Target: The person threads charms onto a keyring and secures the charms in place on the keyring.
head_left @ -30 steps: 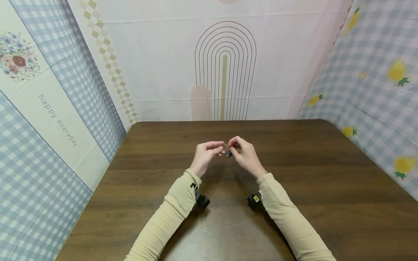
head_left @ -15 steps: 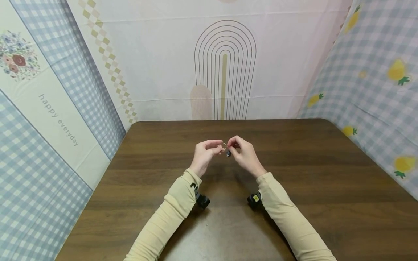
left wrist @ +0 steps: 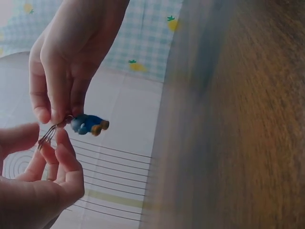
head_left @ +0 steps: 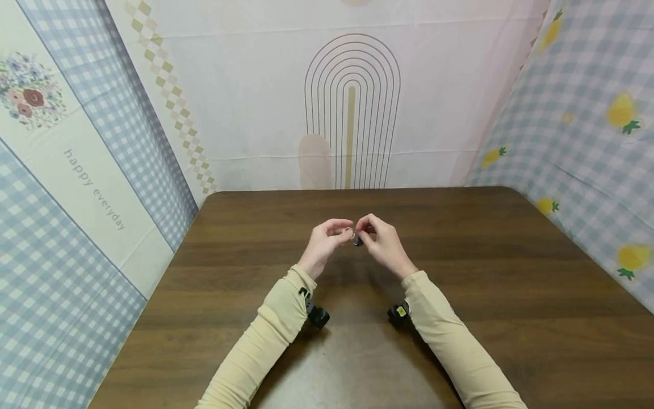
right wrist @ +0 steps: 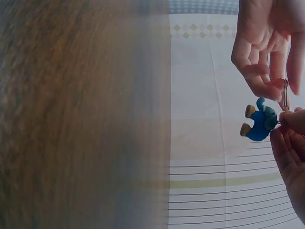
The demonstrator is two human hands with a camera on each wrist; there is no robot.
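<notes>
Above the table, a metal key ring with a small blue figure charm is between my two hands. My right hand pinches the short link where the charm joins the ring. The left hand has its thumb and curled fingers about the ring's other side. In the left wrist view the ring's thin wires look fanned apart. The charm has yellow-brown feet and hangs free beside the right fingertips. Fingers partly cover the ring, so the exact contact of the left fingertips is hard to see.
A dark brown wooden table lies under both forearms. Behind it hangs a pale patterned cloth, with checked cloths at the left and right. A small black camera is on each wrist, left and right.
The left fingers have shifted on the ring. It showed as a round loop between the hands before; now it sits further into the left hand, turned. The right hand has stayed nearly still.
</notes>
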